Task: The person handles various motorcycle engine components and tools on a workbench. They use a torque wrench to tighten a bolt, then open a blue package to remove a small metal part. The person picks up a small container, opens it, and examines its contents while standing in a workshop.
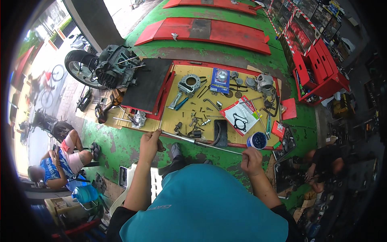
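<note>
Stretched between my hands is a long, slim metal rod (183,138), thicker toward the left and thinner toward the right. Its left end is pinched in my left hand (150,144), its right end in the closed fingers of my right hand (252,161). The rod crosses the near edge of a cardboard-covered work table (183,109). Beyond it lie small bolts and metal parts (196,122), a dark flat tray-like piece (220,132) and a bagged gasket set (242,117). An open tub of dark blue grease (257,140) stands just beyond my right hand.
An engine with its wheel (109,66) stands at the back left, near a cordless drill (109,105). A cylinder block (189,83) sits on the cardboard. Red lift platforms (205,34) and a red tool cabinet (318,72) are farther off. People sit at left (60,167) and right (324,163).
</note>
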A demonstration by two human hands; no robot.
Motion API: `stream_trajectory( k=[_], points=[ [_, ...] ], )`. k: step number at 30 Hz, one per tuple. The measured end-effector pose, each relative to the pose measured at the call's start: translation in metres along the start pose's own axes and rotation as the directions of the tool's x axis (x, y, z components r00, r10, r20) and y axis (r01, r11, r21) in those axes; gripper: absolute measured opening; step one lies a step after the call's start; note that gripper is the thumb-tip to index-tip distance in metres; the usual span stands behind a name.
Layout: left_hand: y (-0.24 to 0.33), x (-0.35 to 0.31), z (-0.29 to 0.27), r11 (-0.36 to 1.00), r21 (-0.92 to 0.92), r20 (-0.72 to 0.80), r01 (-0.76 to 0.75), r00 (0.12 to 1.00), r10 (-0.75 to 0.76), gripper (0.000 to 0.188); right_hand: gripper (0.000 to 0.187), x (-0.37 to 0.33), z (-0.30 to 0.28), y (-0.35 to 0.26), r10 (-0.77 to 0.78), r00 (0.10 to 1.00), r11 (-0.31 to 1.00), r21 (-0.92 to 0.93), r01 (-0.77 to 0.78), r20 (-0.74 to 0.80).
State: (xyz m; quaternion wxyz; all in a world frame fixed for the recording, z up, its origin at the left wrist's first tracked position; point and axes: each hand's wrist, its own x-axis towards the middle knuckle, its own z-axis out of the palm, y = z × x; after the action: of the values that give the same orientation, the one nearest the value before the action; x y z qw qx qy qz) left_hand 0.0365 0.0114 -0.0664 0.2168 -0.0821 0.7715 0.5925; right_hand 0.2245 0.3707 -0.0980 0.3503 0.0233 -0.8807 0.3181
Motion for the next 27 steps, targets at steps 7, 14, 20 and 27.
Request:
stream_trajectory(
  k=[7, 14, 20, 27],
  points=[
    [-0.020, 0.006, 0.030, 0.839, 0.067, -0.169, -0.540, 0.823, 0.543, 0.044, 0.024, -0.007, 0.015, 0.025, 0.706, 0.633, 0.559, 0.298, -0.774, 0.319],
    [-0.029, 0.013, 0.017, 0.879, -0.420, -0.045, -0.225, 0.973, 0.227, 0.046, 0.021, -0.006, 0.019, 0.014, 0.624, 0.689, 0.671, 0.200, -0.714, 0.368],
    [-0.021, 0.010, 0.012, 0.922, -0.384, -0.098, 0.044, 0.991, -0.088, 0.039, 0.003, 0.008, 0.005, -0.013, -0.050, 0.989, 0.997, 0.070, 0.041, 0.138],
    [-0.027, 0.005, 0.005, 0.702, -0.707, 0.127, 0.090, 0.992, 0.001, 0.037, 0.021, 0.016, 0.024, -0.001, 0.531, 0.791, 0.766, 0.226, -0.601, 0.304]
  ],
)
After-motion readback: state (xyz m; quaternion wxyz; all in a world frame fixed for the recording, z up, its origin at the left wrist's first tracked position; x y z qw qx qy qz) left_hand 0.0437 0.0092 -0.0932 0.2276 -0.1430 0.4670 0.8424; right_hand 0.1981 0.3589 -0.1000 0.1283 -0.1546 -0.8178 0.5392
